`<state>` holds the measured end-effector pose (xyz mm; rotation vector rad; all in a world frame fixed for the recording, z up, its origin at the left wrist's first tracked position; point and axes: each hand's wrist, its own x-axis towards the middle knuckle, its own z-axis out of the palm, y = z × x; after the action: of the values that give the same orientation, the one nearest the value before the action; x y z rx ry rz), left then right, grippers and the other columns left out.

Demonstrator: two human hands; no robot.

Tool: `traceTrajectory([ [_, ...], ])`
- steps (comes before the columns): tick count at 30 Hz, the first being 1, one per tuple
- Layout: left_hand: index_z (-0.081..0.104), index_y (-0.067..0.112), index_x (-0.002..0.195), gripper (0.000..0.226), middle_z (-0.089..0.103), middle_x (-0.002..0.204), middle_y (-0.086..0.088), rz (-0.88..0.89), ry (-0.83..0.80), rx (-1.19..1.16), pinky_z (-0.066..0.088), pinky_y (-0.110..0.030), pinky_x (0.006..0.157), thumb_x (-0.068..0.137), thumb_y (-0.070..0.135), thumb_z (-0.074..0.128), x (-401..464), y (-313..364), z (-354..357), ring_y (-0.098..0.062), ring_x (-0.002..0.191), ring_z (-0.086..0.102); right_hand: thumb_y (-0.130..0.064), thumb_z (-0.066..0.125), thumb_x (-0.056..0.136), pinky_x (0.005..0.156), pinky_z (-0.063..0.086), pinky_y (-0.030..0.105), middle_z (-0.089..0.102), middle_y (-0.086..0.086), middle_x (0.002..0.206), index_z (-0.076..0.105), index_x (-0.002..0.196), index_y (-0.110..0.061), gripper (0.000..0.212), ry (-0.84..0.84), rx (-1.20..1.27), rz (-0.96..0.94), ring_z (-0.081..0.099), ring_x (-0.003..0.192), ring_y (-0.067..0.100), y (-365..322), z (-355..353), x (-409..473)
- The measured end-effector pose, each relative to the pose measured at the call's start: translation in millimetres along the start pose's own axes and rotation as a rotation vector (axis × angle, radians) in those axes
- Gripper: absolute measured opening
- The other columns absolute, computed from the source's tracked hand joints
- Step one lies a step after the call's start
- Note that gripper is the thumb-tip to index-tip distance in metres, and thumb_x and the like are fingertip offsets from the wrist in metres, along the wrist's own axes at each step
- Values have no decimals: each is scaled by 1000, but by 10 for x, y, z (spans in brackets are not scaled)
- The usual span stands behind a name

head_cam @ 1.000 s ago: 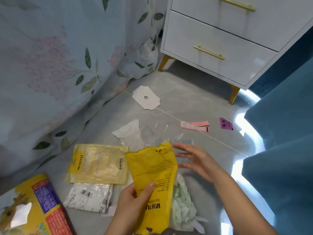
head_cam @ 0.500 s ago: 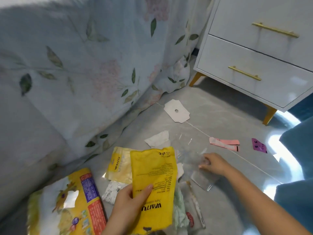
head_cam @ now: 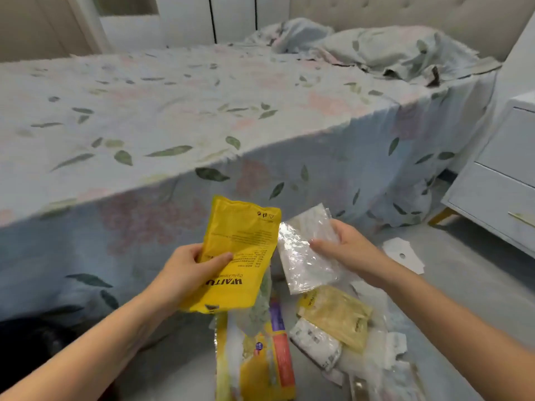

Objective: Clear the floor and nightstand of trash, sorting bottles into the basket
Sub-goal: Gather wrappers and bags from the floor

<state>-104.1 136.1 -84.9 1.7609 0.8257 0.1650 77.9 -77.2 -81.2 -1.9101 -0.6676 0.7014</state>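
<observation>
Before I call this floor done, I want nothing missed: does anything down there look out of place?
Yes. Wrappers still litter the floor: a pale yellow pouch, a printed snack bag and a white card with a hole near the nightstand. The bedding is rumpled too.

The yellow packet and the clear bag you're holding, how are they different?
The yellow packet is solid yellow with black print, while the clear bag is see-through and shiny. The packet looks fairly flat and smooth; the bag is crinkled. The left hand holds the packet, and the right hand holds the bag. Both are thin, empty-looking wrappers held up above the litter on the floor.
</observation>
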Motion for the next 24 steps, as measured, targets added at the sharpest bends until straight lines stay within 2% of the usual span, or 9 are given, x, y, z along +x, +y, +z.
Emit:
traceTrajectory([
  [4, 70, 18, 82, 12, 76, 71, 1, -21, 216, 17, 56, -33, 64, 83, 29, 70, -474, -312, -1103, -18, 62, 72, -28, 65, 87, 93, 51, 41, 66, 3, 112, 57, 116, -15, 33, -159, -264, -107, 64, 103, 21, -738, 751, 132],
  [6, 70, 18, 80, 12, 75, 66, 1, -66, 357, -20, 55, -30, 56, 83, 29, 70, -750, -583, -1632, -16, 56, 70, -33, 64, 87, 97, 48, 41, 62, 2, 119, 53, 123, -16, 42, -242, -346, -140, 60, 108, 21, -1059, 1205, 188],
  [9, 71, 13, 82, 13, 72, 56, 3, -154, 531, -85, 52, -26, 47, 83, 27, 70, -1108, -1082, -2279, -16, 47, 66, -29, 63, 89, 93, 48, 35, 63, 3, 115, 55, 119, -15, 34, -359, -381, -186, 60, 105, 19, -1433, 1988, 230],
  [11, 72, 12, 80, 17, 70, 54, 5, -206, 617, -65, 51, -27, 53, 83, 28, 71, -1284, -1437, -2569, -16, 52, 66, -27, 62, 89, 93, 46, 35, 64, 5, 116, 57, 118, -12, 33, -414, -411, -223, 60, 107, 21, -1597, 2565, 255],
  [13, 72, 13, 78, 17, 72, 64, 2, -240, 682, -64, 50, -30, 60, 84, 29, 70, -1411, -1732, -2760, -19, 62, 66, -29, 62, 88, 94, 45, 37, 60, 6, 120, 54, 121, -11, 38, -457, -436, -256, 57, 112, 23, -1658, 3144, 281],
  [15, 70, 17, 75, 16, 72, 73, -3, -261, 724, -78, 50, -34, 65, 85, 30, 69, -1480, -1963, -2876, -23, 71, 67, -33, 62, 88, 91, 45, 37, 55, 7, 120, 48, 124, -9, 45, -475, -478, -245, 54, 111, 24, -1620, 3667, 283],
  [19, 66, 23, 72, 15, 69, 75, 1, -270, 736, 31, 46, -31, 62, 85, 31, 68, -1489, -2303, -2935, -23, 77, 66, -29, 59, 90, 67, 42, 29, 50, 13, 127, 39, 129, -3, 51, -515, -563, -158, 52, 101, 24, -1406, 4405, 184],
  [22, 65, 24, 85, 6, 71, 88, -5, -300, 635, 199, 45, -31, 69, 82, 28, 69, -1397, -2434, -2819, -27, 87, 65, -29, 64, 85, 75, 40, 28, 53, 17, 124, 44, 122, 1, 51, -526, -648, -115, 52, 110, 30, -1176, 4676, 175],
  [24, 65, 23, 95, 18, 70, 95, -5, -300, 577, 263, 42, -28, 69, 79, 25, 71, -1311, -2486, -2732, -24, 87, 63, -34, 67, 81, 79, 46, 32, 57, 15, 115, 47, 121, 1, 57, -563, -662, -56, 56, 102, 27, -1095, 4749, 188],
])
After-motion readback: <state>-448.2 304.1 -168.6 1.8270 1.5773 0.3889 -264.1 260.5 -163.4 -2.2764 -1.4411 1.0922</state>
